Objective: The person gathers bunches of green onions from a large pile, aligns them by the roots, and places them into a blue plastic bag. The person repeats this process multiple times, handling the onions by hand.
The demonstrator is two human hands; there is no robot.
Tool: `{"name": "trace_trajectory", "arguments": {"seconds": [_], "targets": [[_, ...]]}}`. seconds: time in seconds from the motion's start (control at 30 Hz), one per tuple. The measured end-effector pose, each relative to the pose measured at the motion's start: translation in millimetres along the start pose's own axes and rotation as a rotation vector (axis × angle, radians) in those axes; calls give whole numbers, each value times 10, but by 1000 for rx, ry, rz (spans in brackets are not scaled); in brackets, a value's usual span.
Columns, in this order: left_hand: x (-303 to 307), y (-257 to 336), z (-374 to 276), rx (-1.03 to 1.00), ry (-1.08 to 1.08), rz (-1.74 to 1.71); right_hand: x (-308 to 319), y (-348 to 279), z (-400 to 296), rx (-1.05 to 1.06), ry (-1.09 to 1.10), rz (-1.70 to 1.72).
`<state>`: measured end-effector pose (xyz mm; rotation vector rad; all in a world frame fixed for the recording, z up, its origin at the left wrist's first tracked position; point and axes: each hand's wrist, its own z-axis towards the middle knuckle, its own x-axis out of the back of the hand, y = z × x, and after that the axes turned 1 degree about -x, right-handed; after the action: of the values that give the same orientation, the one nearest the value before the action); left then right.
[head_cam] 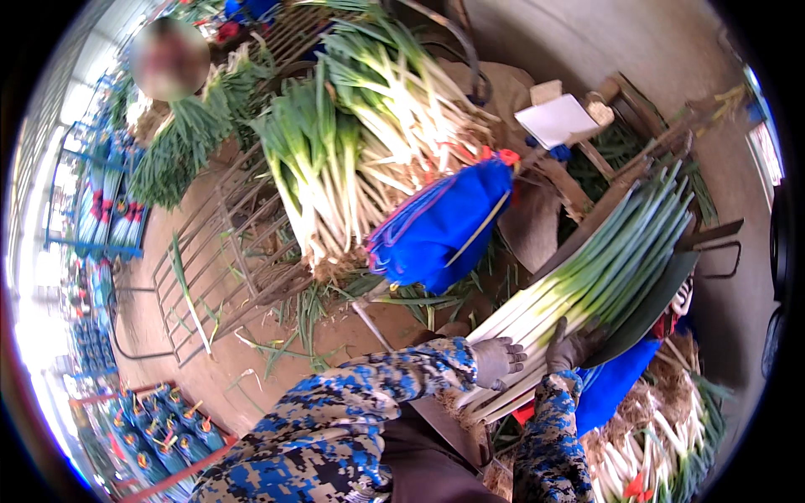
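Observation:
Long green onions (578, 283) lie side by side in a curved metal trough (654, 314), white root ends towards me and green leaves pointing away to the upper right. My left hand (500, 363), in a grey glove, rests on the white stalks near the roots with fingers extended. Over the stalks' right side lies my gloved right hand (569, 346), thumb and fingers spread, next to the trough's wall; part of its fingers is hard to make out. Shaggy roots (462, 409) hang at the near end of the bunch.
Loose green onions (321, 182) are heaped on a barred metal rack (220, 245), beside blue folded fabric (446, 226). More onions (654, 440) lie at lower right. White paper (556, 119) sits near a wooden frame. A person (170, 63) stands behind the rack. Blue-wrapped bundles (157, 434) fill a crate.

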<state>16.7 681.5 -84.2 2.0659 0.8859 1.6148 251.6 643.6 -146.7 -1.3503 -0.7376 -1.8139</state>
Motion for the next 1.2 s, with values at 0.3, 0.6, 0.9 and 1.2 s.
{"name": "trace_trajectory", "arguments": {"seconds": [0.3,0.6,0.9,1.2], "targets": [[299,170,-2496,513,753,-211,185,17,79,-44,-149,-76],[-1130,-255,-4020,921,944,-499,1365,-1187,-469,-29,-222,761],[-1707,-928,-5193,923,846,-743,1264,-5278,-1987,161,-906,1176],[-1768,-1236,-6043,1250,903,-1005,-671,-7785,-1338,295,-961,682]]}}
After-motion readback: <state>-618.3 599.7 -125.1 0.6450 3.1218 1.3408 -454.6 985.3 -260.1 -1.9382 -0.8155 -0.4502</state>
